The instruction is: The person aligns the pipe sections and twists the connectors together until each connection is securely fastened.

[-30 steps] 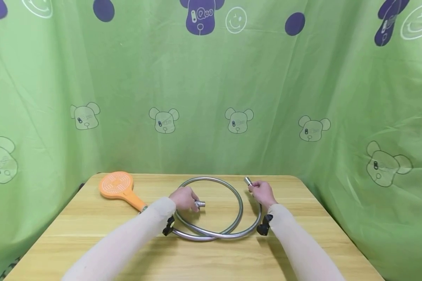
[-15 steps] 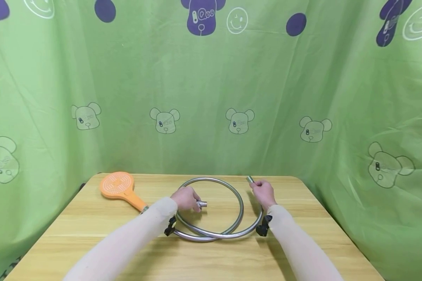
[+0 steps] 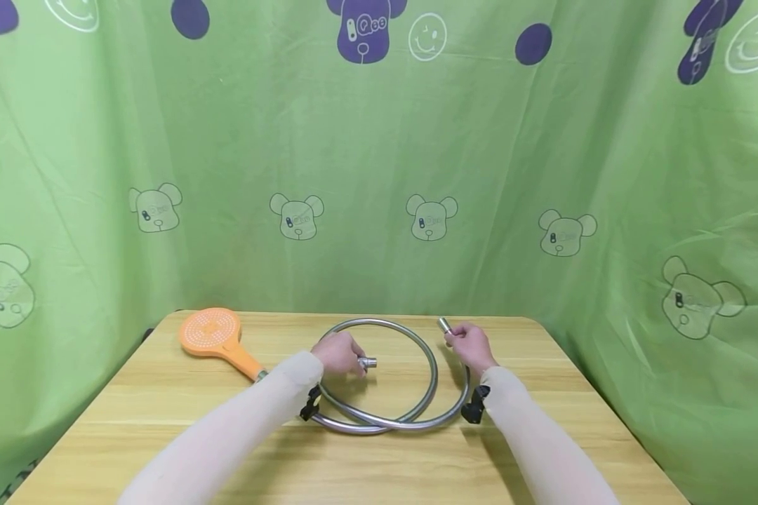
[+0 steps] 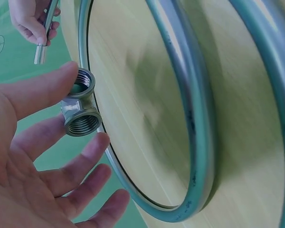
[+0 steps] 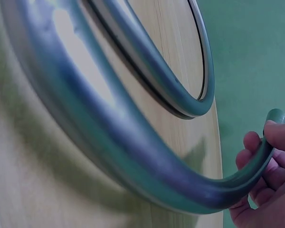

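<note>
Thumb and index finger of my left hand (image 3: 339, 353) pinch a metal tee fitting (image 4: 81, 108); the other fingers are spread apart. Two threaded openings of the tee face the left wrist camera. My right hand (image 3: 471, 347) grips a silver shower hose (image 3: 432, 382) just behind its metal end (image 3: 444, 325), which points up and to the left. The hose lies in a loop on the table between both hands. Apart from the tee, the hose end stands some way to its right. An orange shower head (image 3: 209, 332) lies face up at the left.
The wooden table (image 3: 379, 477) carries everything. A metal collar (image 3: 261, 376) sits at the shower head's handle end; my left forearm hides what follows it. Behind and at both sides hangs a green curtain (image 3: 366, 140) with bear prints.
My left hand has shifted slightly right with the tee. The hose end in my right hand moved a little right, then back left. Shower head and hose loop stay put.
</note>
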Available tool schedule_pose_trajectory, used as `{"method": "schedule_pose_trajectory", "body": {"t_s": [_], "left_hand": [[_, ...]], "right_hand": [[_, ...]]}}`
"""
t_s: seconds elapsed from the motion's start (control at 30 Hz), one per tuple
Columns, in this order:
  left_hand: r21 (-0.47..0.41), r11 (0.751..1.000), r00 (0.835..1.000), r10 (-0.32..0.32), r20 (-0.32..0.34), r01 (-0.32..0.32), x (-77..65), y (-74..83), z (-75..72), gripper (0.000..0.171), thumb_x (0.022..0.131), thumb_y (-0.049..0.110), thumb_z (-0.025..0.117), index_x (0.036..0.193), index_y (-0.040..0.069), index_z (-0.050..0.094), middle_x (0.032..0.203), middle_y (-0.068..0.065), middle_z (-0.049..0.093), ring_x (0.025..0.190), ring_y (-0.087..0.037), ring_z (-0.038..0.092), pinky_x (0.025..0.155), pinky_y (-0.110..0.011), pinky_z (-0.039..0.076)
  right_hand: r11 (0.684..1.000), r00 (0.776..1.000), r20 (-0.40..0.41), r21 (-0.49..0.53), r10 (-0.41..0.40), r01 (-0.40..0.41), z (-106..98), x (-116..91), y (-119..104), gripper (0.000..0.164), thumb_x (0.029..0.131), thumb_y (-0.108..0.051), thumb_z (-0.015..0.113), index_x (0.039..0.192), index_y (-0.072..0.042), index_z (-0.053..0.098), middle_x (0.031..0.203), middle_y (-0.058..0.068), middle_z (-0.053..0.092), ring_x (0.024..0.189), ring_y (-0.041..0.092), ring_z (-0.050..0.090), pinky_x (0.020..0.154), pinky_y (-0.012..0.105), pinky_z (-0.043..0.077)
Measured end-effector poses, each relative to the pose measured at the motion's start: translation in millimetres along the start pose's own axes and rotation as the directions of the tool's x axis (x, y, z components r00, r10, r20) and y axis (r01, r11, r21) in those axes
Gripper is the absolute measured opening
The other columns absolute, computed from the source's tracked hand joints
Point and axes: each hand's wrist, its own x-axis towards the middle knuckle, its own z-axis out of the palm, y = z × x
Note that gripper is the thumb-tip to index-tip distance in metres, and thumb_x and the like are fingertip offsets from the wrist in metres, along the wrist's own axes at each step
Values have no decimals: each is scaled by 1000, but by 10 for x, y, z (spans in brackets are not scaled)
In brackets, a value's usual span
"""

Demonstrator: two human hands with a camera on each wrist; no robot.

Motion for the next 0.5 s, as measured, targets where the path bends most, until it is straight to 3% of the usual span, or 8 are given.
{"method": "schedule_pose_trajectory", "body": {"t_s": [0.17, 0.33, 0.5], "left_hand": [[-38, 999, 1000, 9, -15, -10, 28, 41, -16, 34, 74, 21, 86, 107, 16, 79, 115, 1, 76, 116, -25, 63, 110, -45, 43], [-76, 997, 1000, -21, -23, 19, 83, 60, -21, 42, 75, 18, 86, 115, 12, 76, 122, -3, 73, 121, -28, 62, 109, -47, 44], [-70, 997, 998, -41, -43, 38, 150, 80, -32, 40, 74, 18, 86, 113, 17, 77, 119, -1, 74, 109, -24, 64, 97, -44, 50]], "right_hand": [[998, 998, 13, -14, -64, 64, 23, -9, -50, 19, 95, -9, 63, 106, 5, 64, 98, 21, 68, 80, 21, 56, 65, 27, 46], [990, 991, 33, -45, -133, 134, 51, -11, -113, 14, 96, -8, 63, 103, 4, 64, 93, 19, 68, 77, 19, 55, 65, 27, 44], [981, 980, 69, -55, -184, 188, 84, -26, -194, 11, 97, -6, 62, 103, 2, 65, 93, 17, 68, 86, 26, 62, 69, 28, 46]]}}
